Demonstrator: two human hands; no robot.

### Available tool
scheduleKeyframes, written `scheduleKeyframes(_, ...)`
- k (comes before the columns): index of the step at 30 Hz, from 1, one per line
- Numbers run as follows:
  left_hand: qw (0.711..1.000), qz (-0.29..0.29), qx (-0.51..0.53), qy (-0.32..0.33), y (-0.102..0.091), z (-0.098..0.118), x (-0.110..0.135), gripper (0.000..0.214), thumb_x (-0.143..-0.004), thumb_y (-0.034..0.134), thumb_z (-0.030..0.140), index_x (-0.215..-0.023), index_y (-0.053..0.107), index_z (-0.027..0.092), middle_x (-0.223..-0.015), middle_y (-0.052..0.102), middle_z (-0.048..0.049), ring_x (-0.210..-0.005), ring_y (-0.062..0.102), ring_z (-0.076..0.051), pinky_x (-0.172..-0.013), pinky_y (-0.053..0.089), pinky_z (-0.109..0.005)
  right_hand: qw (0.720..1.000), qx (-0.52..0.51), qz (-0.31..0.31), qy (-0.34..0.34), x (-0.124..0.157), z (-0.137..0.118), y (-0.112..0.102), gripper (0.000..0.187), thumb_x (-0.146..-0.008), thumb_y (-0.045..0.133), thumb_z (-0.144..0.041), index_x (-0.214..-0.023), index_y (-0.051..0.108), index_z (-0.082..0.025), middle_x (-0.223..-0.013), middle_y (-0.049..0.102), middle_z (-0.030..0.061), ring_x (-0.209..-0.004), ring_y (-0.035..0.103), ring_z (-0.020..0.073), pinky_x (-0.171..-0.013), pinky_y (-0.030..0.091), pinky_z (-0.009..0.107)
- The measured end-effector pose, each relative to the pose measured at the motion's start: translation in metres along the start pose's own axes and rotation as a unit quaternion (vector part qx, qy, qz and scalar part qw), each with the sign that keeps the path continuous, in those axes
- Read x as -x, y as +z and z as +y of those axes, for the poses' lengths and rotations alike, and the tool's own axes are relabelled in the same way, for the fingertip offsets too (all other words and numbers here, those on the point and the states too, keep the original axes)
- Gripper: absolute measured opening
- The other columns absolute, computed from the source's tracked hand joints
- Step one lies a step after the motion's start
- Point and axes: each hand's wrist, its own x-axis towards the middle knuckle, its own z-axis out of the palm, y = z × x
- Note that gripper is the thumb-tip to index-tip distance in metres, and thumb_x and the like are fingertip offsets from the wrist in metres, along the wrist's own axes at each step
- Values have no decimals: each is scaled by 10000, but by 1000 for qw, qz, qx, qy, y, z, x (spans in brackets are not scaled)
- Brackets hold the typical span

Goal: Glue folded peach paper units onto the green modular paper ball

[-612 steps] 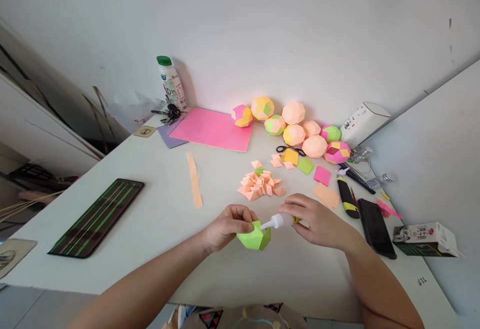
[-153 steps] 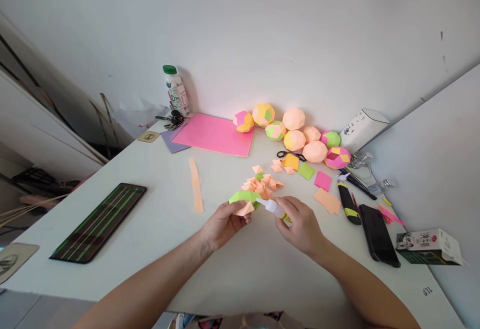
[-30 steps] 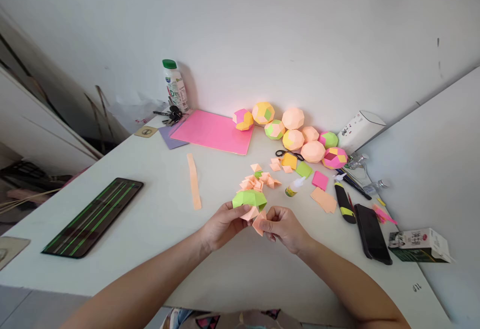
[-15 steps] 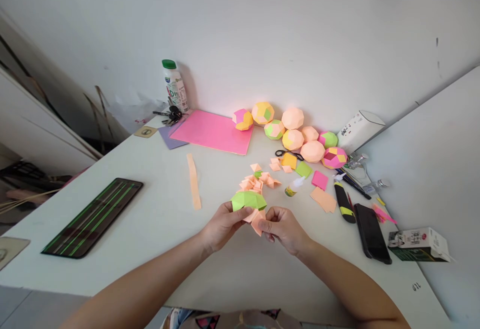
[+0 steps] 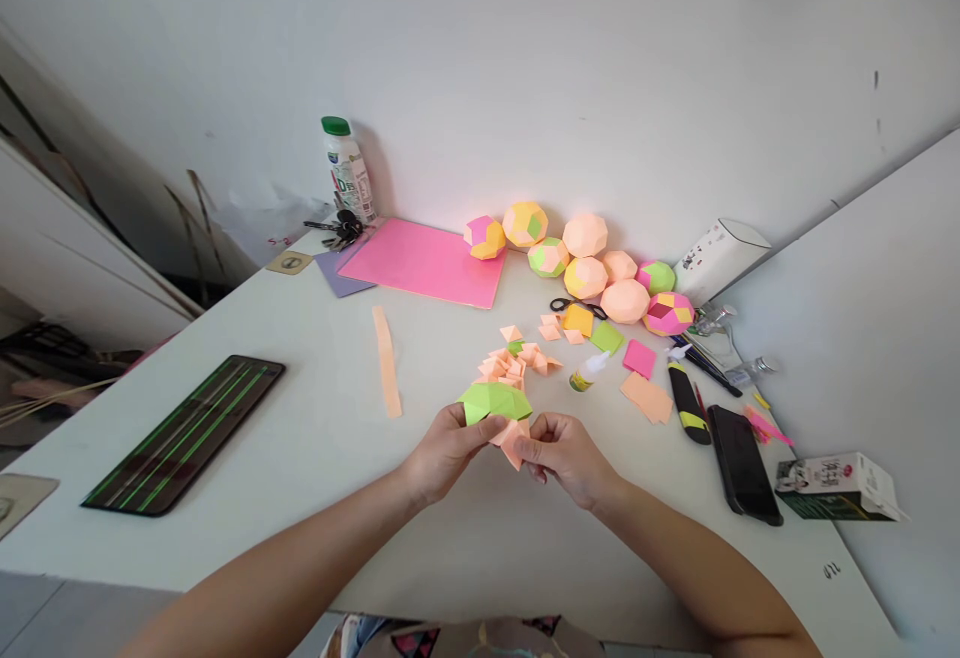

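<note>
Wide white worktop (image 5: 300, 478) fills the view, pushed into a corner between two walls, which stop anything rolling off the far edge. On the left lies a dark slatted mat (image 5: 184, 435), well apart from the action. At the back sits a flat pink sheet (image 5: 427, 263), out of reach of busy elbows.

Along the wall behind it is a cluster of paper balls (image 5: 600, 273), peach, green, yellow and pink. They touch one another and are parked where they will not be knocked.

Front and centre, both hands are up off the surface. The left hand (image 5: 446, 453) is closed on a green paper shell (image 5: 495, 401), fingers underneath and thumb on the rim. It looks tilted that way to present the underside edge to the other hand. The right hand (image 5: 566, 453) is closed too, pinching a small peach piece (image 5: 515, 443) by its fingertips, and that piece is pressed right up against the shell's lower edge. A fingertip pinch suits a scrap that light.

Just beyond the hands is a loose pile of peach pieces (image 5: 517, 363), near enough to pick from. Beside the pile a small glue bottle (image 5: 589, 371) lies on its side, nozzle pointing away and untouched.
</note>
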Motion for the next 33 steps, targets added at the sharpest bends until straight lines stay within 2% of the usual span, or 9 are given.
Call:
scheduleKeyframes(6, 1000, 5, 12, 5, -1, -4, 0, 183, -775, 653, 301, -761, 675, 120, -754, 696, -79, -774, 617, -207, -812, 450, -362, 1000, -10, -6, -1, 0, 2, 0, 374, -612, 794, -377, -583, 484, -170, -505, 558, -35, -435, 446, 75, -419, 343, 220)
scheduleKeyframes(11, 1000, -3, 22, -12, -3, -4, -2, 167, -745, 684, 288, -749, 670, 122, -743, 672, -68, -724, 596, -184, -748, 454, -341, 999, -21, -27, -39, -2, 2, -2, 340, -660, 766, -383, -615, 510, -165, -537, 575, -28, -453, 467, 79, -437, 359, 224)
scheduleKeyframes(17, 998, 1, 61, -26, -5, -8, -3, 155, -710, 713, 266, -678, 645, 131, -622, 586, -11, -627, 541, -136, -680, 442, -300, 996, -48, -34, -64, -2, 3, -1, 343, -715, 718, -411, -601, 503, -169, -510, 540, -38, -449, 461, 78, -442, 347, 224)
scheduleKeyframes(24, 998, 12, 61, -14, -1, -7, -3, 135, -723, 694, 258, -742, 657, 130, -714, 647, -51, -684, 571, -164, -707, 453, -312, 995, -20, 0, -99, -1, 5, 4, 339, -702, 733, -382, -568, 498, -178, -482, 491, -54, -440, 444, 77, -448, 345, 230)
scheduleKeyframes(33, 999, -21, 31, 4, -1, -6, -1, 167, -772, 641, 278, -722, 663, 121, -713, 660, -74, -709, 603, -201, -746, 461, -357, 996, -13, 7, -93, 0, 6, 5, 332, -716, 720, -381, -567, 503, -178, -456, 501, -51, -437, 444, 82, -452, 344, 234)
